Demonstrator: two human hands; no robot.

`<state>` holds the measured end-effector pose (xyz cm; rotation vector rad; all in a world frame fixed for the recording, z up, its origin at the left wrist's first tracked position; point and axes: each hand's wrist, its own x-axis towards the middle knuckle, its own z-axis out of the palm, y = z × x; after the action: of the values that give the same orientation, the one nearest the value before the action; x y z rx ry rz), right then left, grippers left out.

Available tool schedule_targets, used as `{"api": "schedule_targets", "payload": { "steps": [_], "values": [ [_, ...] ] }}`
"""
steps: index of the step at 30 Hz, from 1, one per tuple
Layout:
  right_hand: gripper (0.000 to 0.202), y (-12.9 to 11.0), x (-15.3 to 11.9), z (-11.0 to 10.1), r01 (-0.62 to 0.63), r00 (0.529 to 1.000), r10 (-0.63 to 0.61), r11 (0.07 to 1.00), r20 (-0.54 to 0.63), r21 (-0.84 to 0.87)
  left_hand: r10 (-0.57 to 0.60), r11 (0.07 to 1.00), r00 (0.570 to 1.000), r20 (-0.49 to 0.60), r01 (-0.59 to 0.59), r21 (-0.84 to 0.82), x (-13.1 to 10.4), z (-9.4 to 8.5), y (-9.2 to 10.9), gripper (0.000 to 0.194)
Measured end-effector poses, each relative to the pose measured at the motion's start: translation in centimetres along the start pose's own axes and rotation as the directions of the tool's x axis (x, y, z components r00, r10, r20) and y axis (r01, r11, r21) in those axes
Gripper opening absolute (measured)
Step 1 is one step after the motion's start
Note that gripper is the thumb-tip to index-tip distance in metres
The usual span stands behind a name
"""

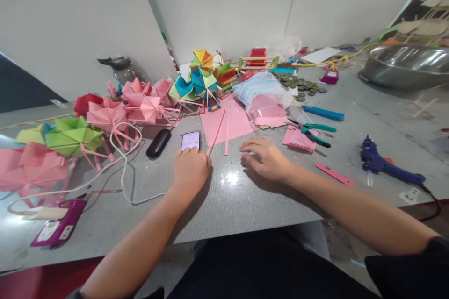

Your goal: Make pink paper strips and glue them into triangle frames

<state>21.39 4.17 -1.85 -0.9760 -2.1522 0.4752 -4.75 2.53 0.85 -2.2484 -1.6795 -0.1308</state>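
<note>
My left hand [192,167] is closed in front of a phone [191,139] that displays running digits. From its thumb side a thin pink paper strip [220,126] slants away over a pink paper sheet [242,124]; the strip's near end is between my fingers. A second pink strip [228,133] lies across the sheet's near edge, apart from both hands. My right hand [264,159] rests on the table to the right of it, fingers apart and slightly curved, holding nothing. Beyond it are small folded pink papers [298,138] with teal-handled pliers [317,131] on top.
Folded paper pinwheel shapes [73,135] crowd the left side, with a white cable [122,168] and black case [158,144]. A plastic bag [261,91] lies behind the sheet. On the right are a pink cutter [334,174], blue glue gun [389,163] and metal basin [403,67].
</note>
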Motion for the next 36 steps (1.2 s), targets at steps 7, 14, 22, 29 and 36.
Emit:
{"api": "schedule_targets", "payload": {
  "steps": [7,14,22,29,36],
  "values": [
    [0.035,-0.7,0.5,0.7,-0.469,0.878,0.435,0.694,0.200,0.546,0.219,0.971,0.802,-0.556,-0.237,0.040,-2.2,-2.0,2.0,0.034],
    [0.039,-0.9,0.8,0.1,-0.495,0.849,0.492,0.610,0.194,0.619,0.273,0.865,0.864,-0.424,-0.413,-0.286,-4.5,-1.8,4.7,0.018],
    [0.043,-1.4,0.6,0.1,-0.494,0.856,0.465,0.605,0.227,0.624,0.096,0.477,0.936,0.339,0.256,-0.841,-3.1,-2.1,4.4,0.026],
    [0.047,-1.1,0.8,-0.4,-0.438,0.876,0.461,0.641,0.139,0.630,0.132,0.290,0.891,0.434,0.384,-0.876,-2.4,-2.2,4.1,0.027],
    [0.041,-0.2,1.0,-0.8,-0.379,0.833,0.553,0.583,-0.009,0.719,0.189,0.263,0.893,0.409,0.356,-0.897,-2.3,-1.7,3.9,0.028]
  ]
}}
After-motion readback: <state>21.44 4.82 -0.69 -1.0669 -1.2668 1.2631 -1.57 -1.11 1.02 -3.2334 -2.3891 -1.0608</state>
